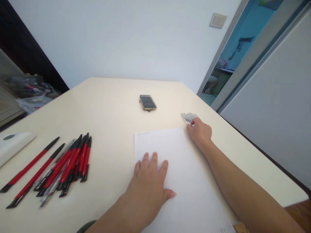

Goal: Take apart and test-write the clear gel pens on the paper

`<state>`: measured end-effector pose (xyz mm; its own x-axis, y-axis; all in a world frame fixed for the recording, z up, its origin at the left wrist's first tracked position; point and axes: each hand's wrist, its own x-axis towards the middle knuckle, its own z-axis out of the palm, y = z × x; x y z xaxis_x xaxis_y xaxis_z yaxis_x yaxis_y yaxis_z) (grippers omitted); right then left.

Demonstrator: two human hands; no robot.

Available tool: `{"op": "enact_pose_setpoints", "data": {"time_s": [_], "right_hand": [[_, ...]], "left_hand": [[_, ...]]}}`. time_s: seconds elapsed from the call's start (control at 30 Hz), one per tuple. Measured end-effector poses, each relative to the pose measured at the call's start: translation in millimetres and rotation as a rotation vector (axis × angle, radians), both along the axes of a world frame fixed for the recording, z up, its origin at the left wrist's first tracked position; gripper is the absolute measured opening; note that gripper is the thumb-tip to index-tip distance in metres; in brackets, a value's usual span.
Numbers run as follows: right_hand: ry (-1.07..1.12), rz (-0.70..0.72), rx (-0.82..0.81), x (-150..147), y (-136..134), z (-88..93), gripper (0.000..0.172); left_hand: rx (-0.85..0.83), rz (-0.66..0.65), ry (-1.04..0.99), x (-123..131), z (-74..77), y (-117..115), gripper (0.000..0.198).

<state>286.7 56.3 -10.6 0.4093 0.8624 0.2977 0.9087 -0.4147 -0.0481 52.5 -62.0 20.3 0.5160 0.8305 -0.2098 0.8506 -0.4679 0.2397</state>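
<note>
My left hand (pixel 149 187) lies flat with its fingers spread on a white sheet of paper (pixel 191 181), holding nothing. Beyond the sheet's far right corner, my right hand (pixel 200 131) has its fingers curled in a pinch at the near ends of a row of slim pale sticks that look like pen refills (pixel 187 116). Those near ends are hidden under the fingers, so how many are gripped cannot be told. Faint small marks run along the sheet's far left edge. Short dark strokes show at its near right corner.
Several red-and-black pens (pixel 70 161) lie in a loose pile at the left, some clear ones among them. A white object (pixel 14 144) sits at the table's left edge. A dark, blurred-out device (pixel 148 103) lies farther back on the cream table (pixel 109 106), before a wall.
</note>
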Motion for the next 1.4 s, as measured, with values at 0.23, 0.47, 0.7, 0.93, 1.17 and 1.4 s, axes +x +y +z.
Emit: {"op": "enact_pose_setpoints", "data": {"time_s": [0.23,0.47,0.7,0.93,1.17,1.4], "right_hand": [[0.006,0.017,-0.032,3,2,-2.4,0.027],[0.028,0.16,0.146,-16,-13,21.9,0.035],[0.324,0.892,-0.167,-65,-53,29.2,0.029],[0.372,0.986,-0.383,-70,-53,18.2,0.024],[0.394,0.99,-0.386,-67,-53,19.9,0.025],[0.41,0.982,-0.381,-65,-52,18.2,0.026]], "left_hand": [[-0.004,0.002,0.022,1,1.2,0,0.067],[0.001,-0.005,-0.011,-1,-1.2,1,0.068],[-0.02,0.01,-0.047,0,6.4,-3,0.07],[0.127,-0.015,-0.073,-3,12.2,1,0.058],[0.393,0.292,0.015,-56,32.8,47,0.034],[0.336,0.891,0.236,-174,34.3,79,0.035]]}}
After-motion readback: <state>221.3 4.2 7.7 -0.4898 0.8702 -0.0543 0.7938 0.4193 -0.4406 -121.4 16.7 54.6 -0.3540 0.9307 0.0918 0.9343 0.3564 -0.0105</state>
